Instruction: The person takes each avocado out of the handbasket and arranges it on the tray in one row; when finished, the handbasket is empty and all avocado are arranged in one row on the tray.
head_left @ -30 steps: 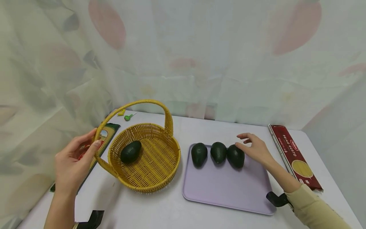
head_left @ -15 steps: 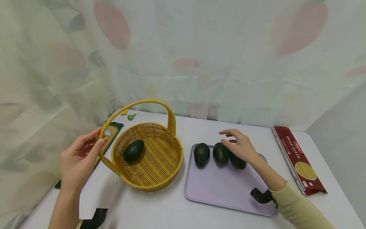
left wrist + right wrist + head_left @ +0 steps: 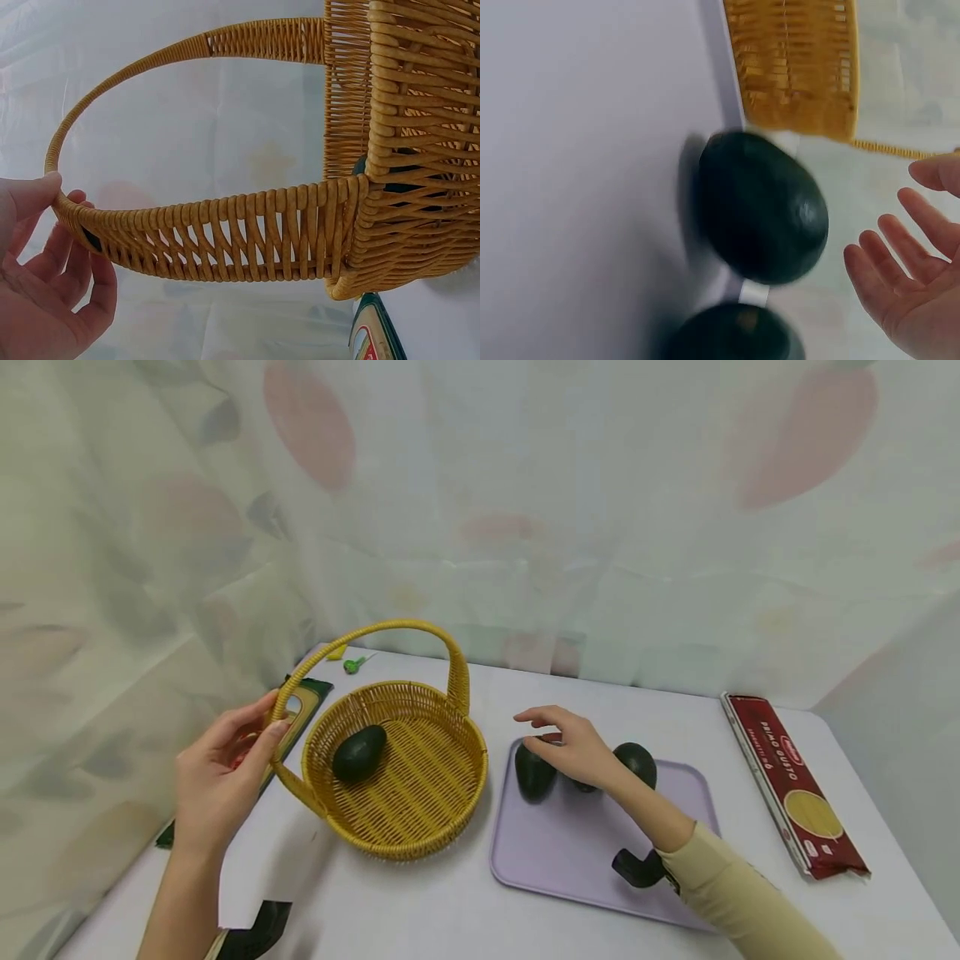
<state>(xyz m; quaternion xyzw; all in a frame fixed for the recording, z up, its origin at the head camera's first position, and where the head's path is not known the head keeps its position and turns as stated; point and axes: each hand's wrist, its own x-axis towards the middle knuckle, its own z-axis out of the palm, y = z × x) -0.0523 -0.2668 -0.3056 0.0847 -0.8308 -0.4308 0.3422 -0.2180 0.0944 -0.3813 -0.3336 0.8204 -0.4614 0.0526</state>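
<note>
My left hand point(image 3: 228, 768) pinches the handle point(image 3: 247, 225) of a yellow wicker basket point(image 3: 468, 793), thumb on one side and fingers on the other. One dark green avocado point(image 3: 360, 753) lies inside the basket, toward its left wall. Over the lilac tray point(image 3: 555, 860), my right hand point(image 3: 573, 747) hovers with loosely bent fingers and nothing in them. Beneath its fingertips is the leftmost avocado point(image 3: 533, 774) on the tray, seen close up as a dark avocado point(image 3: 761, 206) in the right wrist view. The hand mostly covers a second avocado point(image 3: 583, 786); a third avocado point(image 3: 636, 763) sits right of the wrist.
A red spaghetti pack point(image 3: 797, 785) lies right of the tray. Behind my left hand, a green-edged pack point(image 3: 303, 702) lies along the table's left side. A small green item point(image 3: 352, 666) and a yellow one point(image 3: 337, 652) are at the back left, near the curtain point(image 3: 480, 510).
My right hand has moved left across the tray, from the rightmost avocado to above the leftmost. The left hand keeps its hold on the handle. The head view has shifted slightly.
</note>
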